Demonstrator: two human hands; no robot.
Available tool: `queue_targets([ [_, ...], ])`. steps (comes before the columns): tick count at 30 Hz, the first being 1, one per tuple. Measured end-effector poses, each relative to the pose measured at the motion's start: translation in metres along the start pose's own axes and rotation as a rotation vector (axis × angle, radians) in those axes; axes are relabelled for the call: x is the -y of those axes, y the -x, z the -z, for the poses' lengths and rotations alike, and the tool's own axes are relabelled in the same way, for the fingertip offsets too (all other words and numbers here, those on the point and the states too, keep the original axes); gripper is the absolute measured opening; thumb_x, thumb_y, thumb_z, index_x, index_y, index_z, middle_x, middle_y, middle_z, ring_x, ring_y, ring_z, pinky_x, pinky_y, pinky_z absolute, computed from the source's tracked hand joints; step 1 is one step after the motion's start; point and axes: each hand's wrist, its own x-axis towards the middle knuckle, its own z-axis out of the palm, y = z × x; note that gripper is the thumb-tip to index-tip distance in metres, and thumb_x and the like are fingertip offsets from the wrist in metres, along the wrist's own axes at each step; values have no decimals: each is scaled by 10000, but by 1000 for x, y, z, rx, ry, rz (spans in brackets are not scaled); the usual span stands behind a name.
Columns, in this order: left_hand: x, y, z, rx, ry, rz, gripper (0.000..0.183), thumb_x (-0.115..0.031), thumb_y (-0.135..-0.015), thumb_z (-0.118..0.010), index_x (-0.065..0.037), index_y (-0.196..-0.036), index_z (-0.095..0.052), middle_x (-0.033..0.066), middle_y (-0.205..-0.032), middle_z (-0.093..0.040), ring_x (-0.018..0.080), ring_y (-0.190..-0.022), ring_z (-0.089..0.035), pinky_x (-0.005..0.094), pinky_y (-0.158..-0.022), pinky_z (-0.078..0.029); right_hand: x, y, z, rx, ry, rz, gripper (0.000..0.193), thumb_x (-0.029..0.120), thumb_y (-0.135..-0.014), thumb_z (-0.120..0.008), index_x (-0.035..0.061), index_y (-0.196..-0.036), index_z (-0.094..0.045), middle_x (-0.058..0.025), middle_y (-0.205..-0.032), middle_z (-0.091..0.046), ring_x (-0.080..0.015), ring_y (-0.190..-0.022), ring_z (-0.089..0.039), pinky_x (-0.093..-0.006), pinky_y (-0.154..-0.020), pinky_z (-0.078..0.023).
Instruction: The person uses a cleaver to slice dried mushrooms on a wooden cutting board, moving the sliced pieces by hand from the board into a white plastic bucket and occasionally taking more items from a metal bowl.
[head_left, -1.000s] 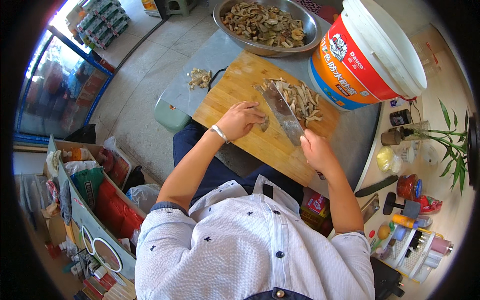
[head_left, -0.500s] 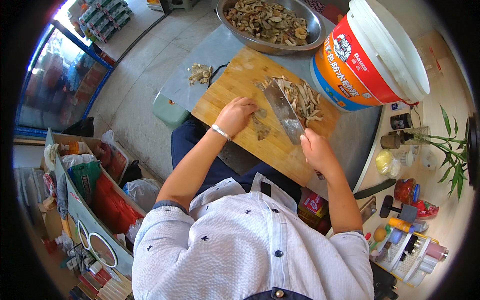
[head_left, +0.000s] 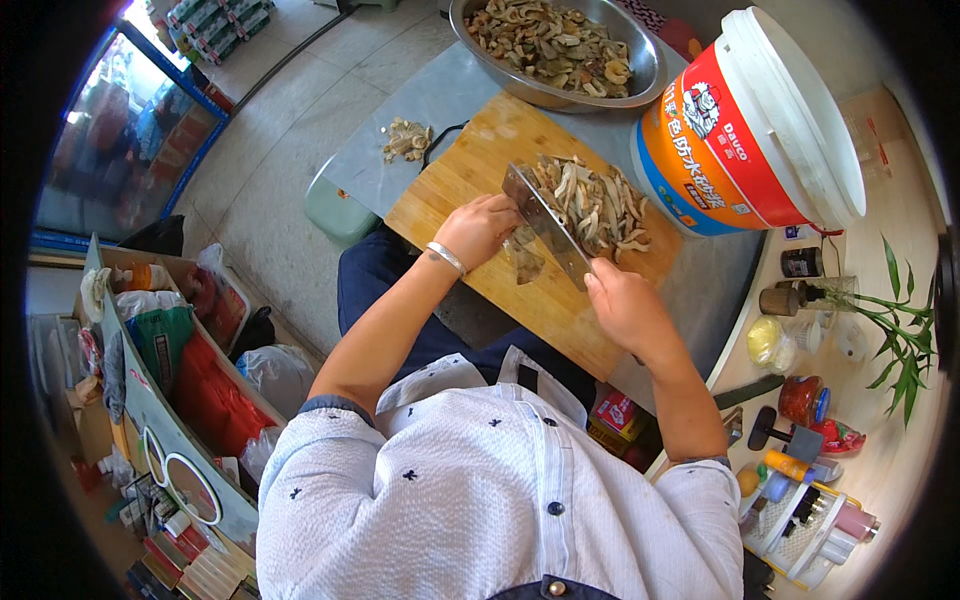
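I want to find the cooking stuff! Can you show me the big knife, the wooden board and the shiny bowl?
cleaver (head_left: 545, 222), head view, middle of the flat blade.
cutting board (head_left: 470, 170), head view, bare wood near its left corner.
metal bowl (head_left: 650, 70), head view, right rim.

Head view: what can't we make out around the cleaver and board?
- Cleaver handle: hidden inside the right hand.
- Piece under the left hand: fingers cover most of it; kind unclear.
- Metal bowl: far rim cut off by the top edge.
- Cutting board: near corner hidden behind the right forearm.
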Motion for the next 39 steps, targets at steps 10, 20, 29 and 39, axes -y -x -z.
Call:
queue_targets([
  [10, -3, -1, 1, 25, -71, 41, 109, -92, -763, -656, -73, -870, -663, 45, -948, -629, 249, -873, -614, 352, -757, -518, -10, -10, -10, 0, -43, -8, 214, 230, -943, -463, 23, -901, -489, -273, -763, -607, -483, -752, -578, -565, -662, -439],
  [20, -6, -3, 4, 1, -36, 15, 71, -108, -772, -654, -73, -833, -650, 55, -901, -610, 252, -860, -603, 356, -757, -511, -15, -14, -4, 15, -274, -99, 219, 212, -939, -477, 8, -860, -493, -261, -733, -587, -481, -745, -567, -525, -635, -444],
  [29, -1, -13, -12, -12, -36, -14, 60, -123, -804, -632, -72, -836, -633, 56, -912, -613, 274, -864, -600, 369, -755, -509, -32, -21, -7, -21, -274, -97, 225, 204, -935, -481, -1, -845, -496, -267, -737, -576, -479, -743, -555, -503, -633, -440],
  [39, -17, 11, 16, 4, 84, -44, 250, -30, -761, -631, -86, -1004, -656, 92, -1041, -626, 295, -957, -593, 380, -830, -489, -32, 20, 15, -6, -269, -93, 220, 204, -932, -490, 5, -838, -492, -254, -717, -566, -456, -703, -561, -491, -597, -428],
])
